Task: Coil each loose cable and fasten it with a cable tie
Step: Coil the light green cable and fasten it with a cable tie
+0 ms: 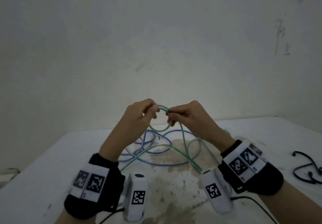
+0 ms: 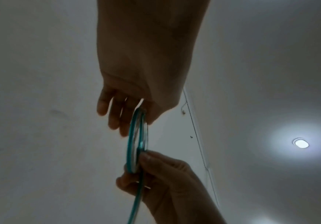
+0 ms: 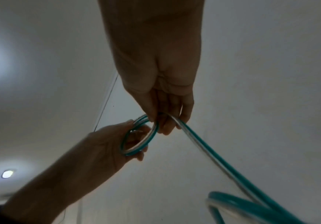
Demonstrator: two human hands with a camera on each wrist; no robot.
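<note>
A clear cable with a green stripe [image 1: 163,107] is wound into a small loop held in the air between both hands. My left hand [image 1: 153,109] pinches the loop's left side with thumb and fingers. My right hand [image 1: 171,113] pinches the right side, and the loose length runs down from it to the table. In the left wrist view the loop [image 2: 136,136] stands edge-on between the left fingers [image 2: 117,119] and the right hand [image 2: 155,174]. The right wrist view shows the loop [image 3: 138,139] against the left hand [image 3: 107,144], with the tail [image 3: 213,159] trailing down and right.
A second clear cable with a blue stripe [image 1: 181,131] lies in loose curves on the white table [image 1: 52,162], tangled with the green one's slack. Black cable ties [image 1: 311,163] lie at the table's right. A brown stained patch [image 1: 174,180] marks the table's middle.
</note>
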